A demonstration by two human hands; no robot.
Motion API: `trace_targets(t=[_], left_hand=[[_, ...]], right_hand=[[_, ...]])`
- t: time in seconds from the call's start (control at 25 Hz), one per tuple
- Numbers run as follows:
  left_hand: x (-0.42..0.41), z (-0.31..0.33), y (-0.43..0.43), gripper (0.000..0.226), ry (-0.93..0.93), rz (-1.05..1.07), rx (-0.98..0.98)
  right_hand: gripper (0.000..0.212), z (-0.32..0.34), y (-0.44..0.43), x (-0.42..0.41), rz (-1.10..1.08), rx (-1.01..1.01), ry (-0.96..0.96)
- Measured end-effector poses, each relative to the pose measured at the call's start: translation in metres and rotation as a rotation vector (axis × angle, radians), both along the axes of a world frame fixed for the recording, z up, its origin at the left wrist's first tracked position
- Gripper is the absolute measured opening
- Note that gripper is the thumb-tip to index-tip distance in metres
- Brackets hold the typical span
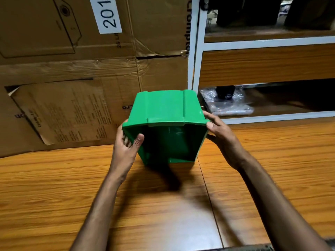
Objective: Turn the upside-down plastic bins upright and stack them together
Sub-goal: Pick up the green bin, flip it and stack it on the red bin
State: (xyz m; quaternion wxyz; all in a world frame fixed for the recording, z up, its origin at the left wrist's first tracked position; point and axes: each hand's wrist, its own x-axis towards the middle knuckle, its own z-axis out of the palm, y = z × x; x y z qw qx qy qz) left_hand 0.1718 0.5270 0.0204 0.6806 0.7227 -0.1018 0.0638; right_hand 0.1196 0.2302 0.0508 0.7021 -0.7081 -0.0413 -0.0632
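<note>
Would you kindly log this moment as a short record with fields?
object: green bin, tipped on its side, opening facing the camera
left hand: grips the left rim, thumb inside
right hand: grips the right rim
surface: wooden table
behind: cardboard boxes, shelf unit
other bins: none in view

I see 1 green plastic bin (165, 109) tipped on its side above the wooden tabletop, its open mouth facing me.
</note>
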Motion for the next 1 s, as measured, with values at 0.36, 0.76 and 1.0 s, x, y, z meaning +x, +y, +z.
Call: trace_targets(t=[0.36, 0.76, 1.0], left_hand=[[0.022, -0.052, -0.011, 0.038, -0.042, 0.243, 0.131], [0.015, -0.060, -0.036, 0.038, 0.214, 0.094, -0.288], [-0.001, -0.043, -0.057, 0.041, 0.241, 0.023, -0.297]], right_hand=[[0.083, -0.036, 0.019, -0.007, -0.201, -0.297, -0.023], [0.066, 0.032, 0.040, -0.045, -0.114, -0.173, -0.179], [0.071, 0.023, 0.003, -0.061, -0.298, -0.475, -0.200]])
